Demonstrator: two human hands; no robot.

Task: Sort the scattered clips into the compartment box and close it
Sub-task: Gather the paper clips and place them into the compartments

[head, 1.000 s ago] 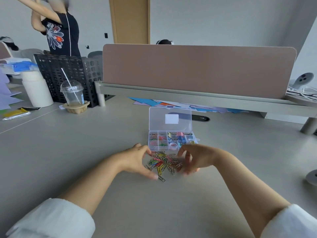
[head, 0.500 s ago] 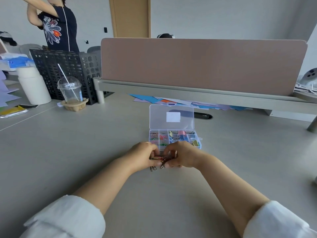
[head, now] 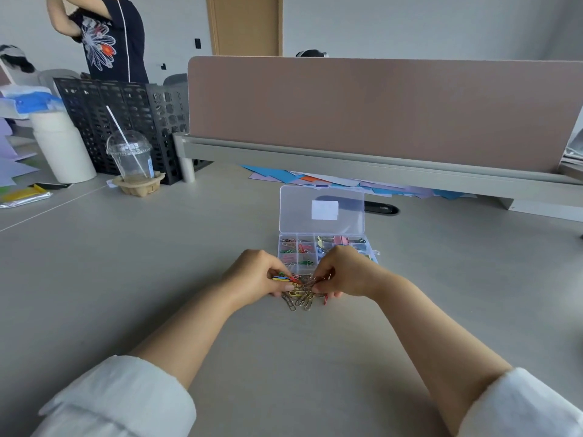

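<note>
- While both hands meet over the grey table, the left hand and the right hand press in on a bunch of paper clips from either side.
- Left fingers are curled inward, thumb on top, grasping the left edge of the bunch; green, yellow and blue clips poke out at its fingertips.
- Right fingers are curled the same way, pinching the right edge, with a red clip showing just under the hand.
- Most of the bunch sits between the two hands. A few silver and gold clips hang out below and touch the tabletop.
- Just behind the hands lies the compartment box, flat on the table, its near edge hidden by the knuckles.
- Its clear lid stands open, tilted back, with a white label in the middle.
- Compartments already hold coloured clips: red and green ones on the left, and pink and blue binder clips further right.
- White sleeves are pushed up on both forearms.
- Behind the box, a tan desk divider runs across, with coloured paper sheets tucked beneath it.
- Off to the left stand a domed plastic cup with a straw, a black mesh crate and a white canister.
- Beyond the crate, another person in a dark flowered top stands with arms raised.
</note>
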